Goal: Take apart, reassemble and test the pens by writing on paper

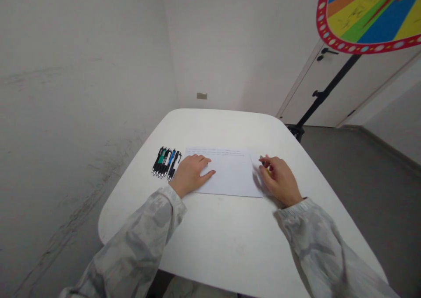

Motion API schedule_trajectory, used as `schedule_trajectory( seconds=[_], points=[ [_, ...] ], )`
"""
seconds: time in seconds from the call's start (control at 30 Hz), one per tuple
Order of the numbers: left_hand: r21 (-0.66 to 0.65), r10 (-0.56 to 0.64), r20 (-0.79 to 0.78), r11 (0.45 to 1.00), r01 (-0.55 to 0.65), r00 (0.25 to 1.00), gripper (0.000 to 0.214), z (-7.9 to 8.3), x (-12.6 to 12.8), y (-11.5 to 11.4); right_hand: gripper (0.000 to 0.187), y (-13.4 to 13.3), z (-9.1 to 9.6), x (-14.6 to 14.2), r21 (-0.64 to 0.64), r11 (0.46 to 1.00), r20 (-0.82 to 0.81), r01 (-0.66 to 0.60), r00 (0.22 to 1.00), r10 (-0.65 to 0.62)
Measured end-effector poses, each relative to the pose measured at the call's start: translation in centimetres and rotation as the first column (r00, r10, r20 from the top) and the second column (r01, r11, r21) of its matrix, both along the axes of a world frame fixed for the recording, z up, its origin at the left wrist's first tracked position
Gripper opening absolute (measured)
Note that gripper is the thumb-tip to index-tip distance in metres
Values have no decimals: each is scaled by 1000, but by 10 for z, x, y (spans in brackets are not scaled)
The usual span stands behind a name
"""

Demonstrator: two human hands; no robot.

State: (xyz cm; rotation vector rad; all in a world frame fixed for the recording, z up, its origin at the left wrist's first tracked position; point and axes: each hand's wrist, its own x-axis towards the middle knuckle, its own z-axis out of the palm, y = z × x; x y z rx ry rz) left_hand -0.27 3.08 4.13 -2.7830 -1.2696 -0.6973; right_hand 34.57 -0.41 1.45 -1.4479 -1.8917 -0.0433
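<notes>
A white sheet of paper (230, 175) lies on the table, with lines of small handwriting along its top edge. My left hand (192, 170) rests flat on the sheet's left side, thumb apart from the fingers. At the sheet's right edge, my right hand (279, 179) is closed around a pen (262, 161); only its dark end and a yellowish bit show between the fingers. Several click pens (165, 162) with black, green, white and blue barrels lie side by side left of my left hand, their tips toward me.
The white table (226, 236) has rounded corners and stands near the walls. A colourful prize wheel (368, 17) on a black stand (338, 78) rises at the right, before a white door (311, 100). Grey floor (355, 175) runs along the table's right side.
</notes>
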Motion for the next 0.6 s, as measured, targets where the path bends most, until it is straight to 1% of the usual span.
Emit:
schedule_trajectory(
  seconds=[0.07,0.13,0.2,0.27,0.33,0.4,0.47,0.6],
  points=[
    [-27,134,-10,991,-134,991,30,7,-8,5,19,-6,4,-16,17,995,28,-94,995,93],
    [-55,313,-40,948,-315,949,26,16,-18,8,17,-11,7,-31,-8,986,67,-167,984,168],
    [-87,466,-103,876,-475,879,26,24,-28,11,17,-16,11,-42,-65,971,93,-230,967,235],
    [-111,582,-179,789,-604,793,26,29,-37,13,20,-19,14,-48,-107,949,94,-297,947,307],
    [-141,635,-264,719,-680,726,27,32,-44,15,21,-20,15,-49,-123,936,83,-330,936,341],
    [-163,649,-319,680,-714,691,28,33,-47,17,21,-20,15,-48,-124,935,63,-332,938,341],
    [-177,648,-348,664,-726,678,28,33,-48,18,21,-19,14,-46,-124,937,41,-327,942,334],
    [-196,632,-379,659,-726,676,31,32,-48,18,20,-18,13,-45,-129,935,32,-332,940,338]
  ],
)
